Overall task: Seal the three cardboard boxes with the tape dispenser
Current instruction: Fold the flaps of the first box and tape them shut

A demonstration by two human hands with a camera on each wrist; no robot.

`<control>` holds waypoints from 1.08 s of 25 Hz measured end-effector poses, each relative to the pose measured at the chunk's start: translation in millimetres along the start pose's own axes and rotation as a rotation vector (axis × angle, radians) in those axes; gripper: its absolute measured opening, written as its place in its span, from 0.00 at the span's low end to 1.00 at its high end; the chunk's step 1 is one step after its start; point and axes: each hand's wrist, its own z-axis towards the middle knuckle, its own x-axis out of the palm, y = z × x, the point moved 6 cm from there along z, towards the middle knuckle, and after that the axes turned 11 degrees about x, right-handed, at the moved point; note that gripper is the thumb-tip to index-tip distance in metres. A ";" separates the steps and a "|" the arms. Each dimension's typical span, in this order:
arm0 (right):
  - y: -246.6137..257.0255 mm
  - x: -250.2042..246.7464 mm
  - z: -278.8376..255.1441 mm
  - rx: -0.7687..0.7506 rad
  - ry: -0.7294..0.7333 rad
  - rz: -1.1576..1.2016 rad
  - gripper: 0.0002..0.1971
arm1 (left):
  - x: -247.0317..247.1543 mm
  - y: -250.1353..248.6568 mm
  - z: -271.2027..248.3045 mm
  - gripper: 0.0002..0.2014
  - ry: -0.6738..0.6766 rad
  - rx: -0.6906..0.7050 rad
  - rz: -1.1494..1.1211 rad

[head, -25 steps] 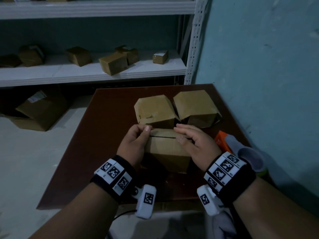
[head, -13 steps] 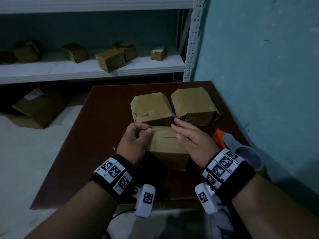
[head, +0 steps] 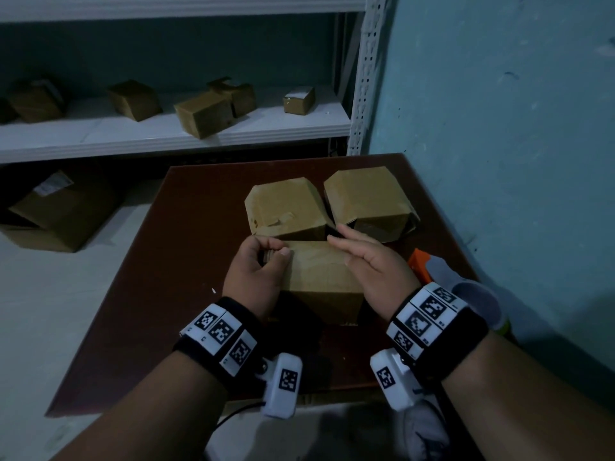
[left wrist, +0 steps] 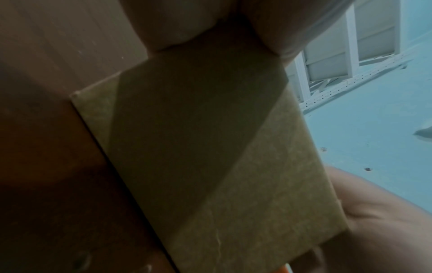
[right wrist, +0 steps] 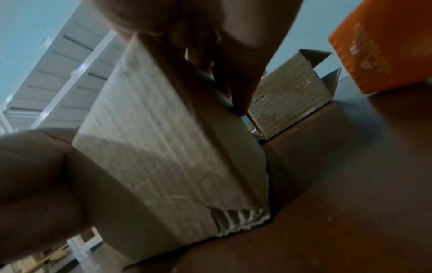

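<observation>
- The near cardboard box [head: 321,281] stands on the dark brown bench [head: 159,277], close to the near edge, with both hands on it; its top flaps lie down.
- The left hand [head: 258,274] sits at the box's left top edge, its fingers curled over the corner and the thumb [head: 283,252] pressed across the top flap, so it grips the box.
- The right hand [head: 372,271] lies on the right part of the box's top, fingers straight and together, pointing far and left; it presses flat and grips nothing.
- In the right wrist view those fingers [right wrist: 236,77] bear down on the top edge of the box [right wrist: 168,147], whose near lower corner is torn, showing the corrugation.
- In the left wrist view the box side [left wrist: 210,147] fills the middle, with the bench [left wrist: 46,166] at left.
- Two more cardboard boxes stand just beyond the near one, side by side: the far left box [head: 286,207], with a loose scrap of tape on its top, and the far right box [head: 369,197], whose right side flap sticks out.
- The tape dispenser [head: 432,271], orange and grey, lies on the bench to the right of the near box, beside the right hand and partly hidden behind the wrist; neither hand touches it.
- A white shelf [head: 166,134] beyond the bench carries several small brown boxes, and a blue wall [head: 499,128] runs along the right.
</observation>
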 end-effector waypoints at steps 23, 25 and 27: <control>-82.8 -102.1 -56.7 0.569 -0.212 -0.551 0.55 | 44.1 -15.5 2.1 0.07 -0.012 0.056 0.021; -86.4 -100.4 -53.5 0.576 -0.206 -0.594 0.52 | 42.0 -12.8 1.9 0.06 -0.003 0.026 0.022; -89.8 -95.1 -52.0 0.570 -0.187 -0.612 0.50 | 40.7 -12.7 1.6 0.06 0.001 0.019 0.031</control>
